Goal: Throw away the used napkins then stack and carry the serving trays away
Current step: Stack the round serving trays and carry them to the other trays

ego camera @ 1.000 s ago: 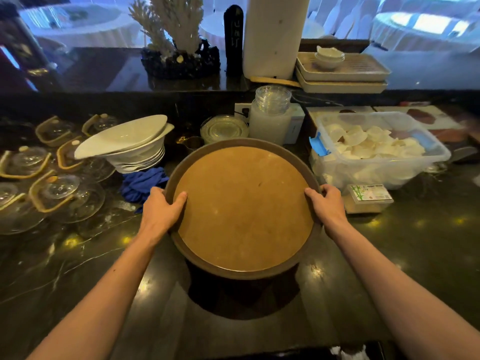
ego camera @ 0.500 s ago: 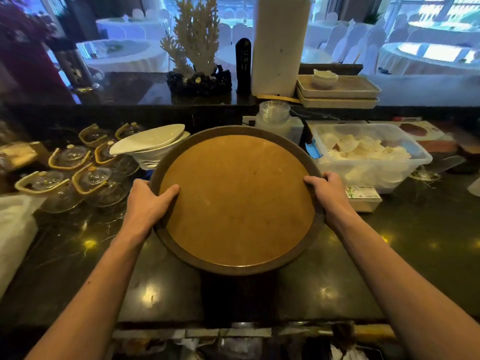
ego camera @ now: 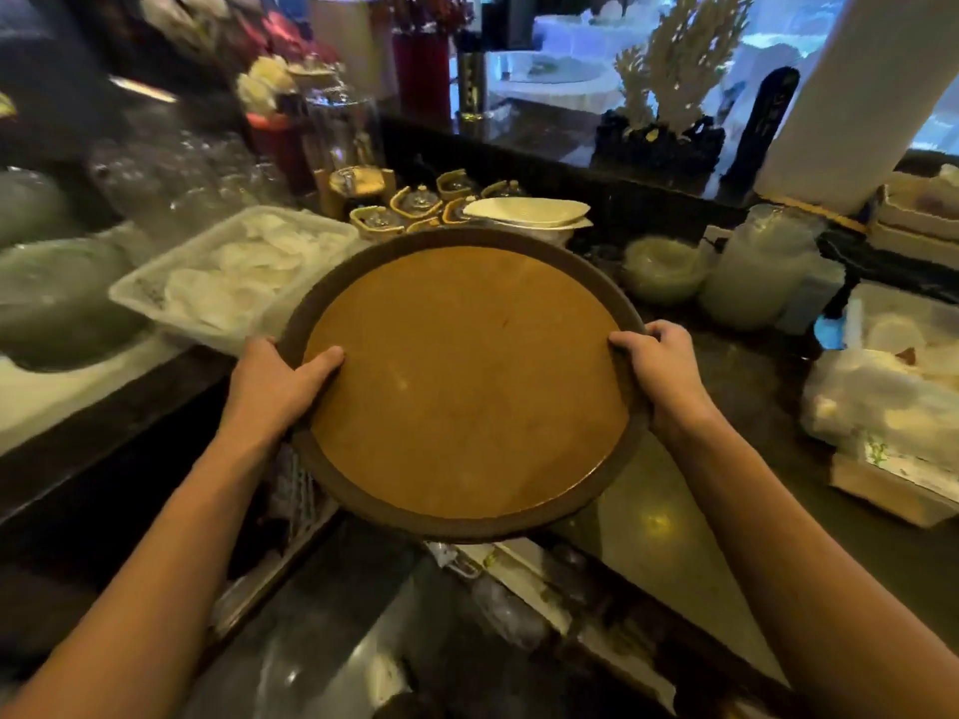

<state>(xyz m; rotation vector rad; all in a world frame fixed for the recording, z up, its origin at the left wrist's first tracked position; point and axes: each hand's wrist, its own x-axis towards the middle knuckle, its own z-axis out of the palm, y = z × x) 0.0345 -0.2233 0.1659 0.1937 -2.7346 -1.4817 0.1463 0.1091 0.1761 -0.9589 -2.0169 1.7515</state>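
A round serving tray with a dark brown rim and a tan, cork-like inner surface is held in the air over the near edge of the dark counter. Nothing lies on it. My left hand grips its left rim, thumb lying on the tan surface. My right hand grips the right rim, fingers curled over the edge. Whether more trays sit beneath it is hidden.
A white crate of folded white items stands at the left, past it big glass bowls. Behind the tray are stacked white dishes and small gold-rimmed glass lids. Plastic tubs and a bag sit at right.
The tray has come up off the counter and back toward me, both hands still on its rim. My view has swung left, bringing the white crate and glass bowls into sight.
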